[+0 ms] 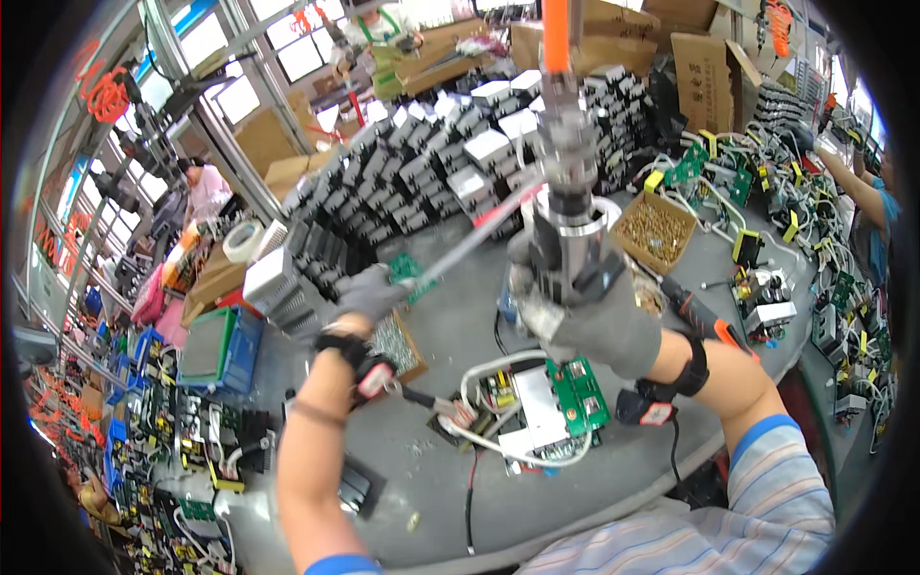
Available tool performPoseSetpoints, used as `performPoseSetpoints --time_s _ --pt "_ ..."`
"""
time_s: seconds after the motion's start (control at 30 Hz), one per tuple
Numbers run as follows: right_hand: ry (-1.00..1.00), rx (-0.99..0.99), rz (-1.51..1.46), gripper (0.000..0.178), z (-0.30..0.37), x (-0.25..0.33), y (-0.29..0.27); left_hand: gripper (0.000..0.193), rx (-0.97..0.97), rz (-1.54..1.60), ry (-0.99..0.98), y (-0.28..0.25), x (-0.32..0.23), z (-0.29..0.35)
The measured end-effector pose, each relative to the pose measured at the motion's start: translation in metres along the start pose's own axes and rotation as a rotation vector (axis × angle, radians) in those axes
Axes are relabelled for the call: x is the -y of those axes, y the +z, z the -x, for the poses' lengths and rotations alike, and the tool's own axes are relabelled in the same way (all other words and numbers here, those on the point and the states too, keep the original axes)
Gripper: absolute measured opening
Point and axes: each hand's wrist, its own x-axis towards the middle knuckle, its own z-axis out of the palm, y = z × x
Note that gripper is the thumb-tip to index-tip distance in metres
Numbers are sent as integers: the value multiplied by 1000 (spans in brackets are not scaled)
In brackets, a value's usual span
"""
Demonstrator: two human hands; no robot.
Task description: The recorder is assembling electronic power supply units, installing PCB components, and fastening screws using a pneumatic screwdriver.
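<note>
My right hand (pixel 599 321), in a grey glove, is wrapped round a hanging power screwdriver (pixel 567 216) with a grey metal body. My left hand (pixel 372 293), also gloved, closes on the lower end of a long thin pale rod (pixel 460 251) with a red stretch. The rod slants up toward the screwdriver and is smeared by motion; whether they touch I cannot tell. Below my hands lies a power-supply assembly (pixel 537 407) with a green circuit board (pixel 579 395), a white plate and thick white cables. A small box of silvery screws (pixel 390 345) stands beside my left wrist.
Stacks of dark metal housings (pixel 412 168) line the back of the grey table. Brass-coloured screws fill a cardboard box (pixel 655 230) at the right, near a black-and-orange hand tool (pixel 704 316). Wired circuit assemblies (pixel 757 220) crowd the right side; a blue bin (pixel 247 350) stands left.
</note>
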Motion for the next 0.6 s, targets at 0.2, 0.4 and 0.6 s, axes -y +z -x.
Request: performPoseSetpoints --time_s 0.2,0.4,0.6 --pt "37 -29 124 34 -3 2 4 112 -167 -131 -525 113 15 -149" --pt "-125 -96 201 37 -9 -7 3 32 -503 -638 146 21 7 -77" --pt "-198 -89 232 33 -16 -13 -5 52 -518 933 99 -30 -111 168"
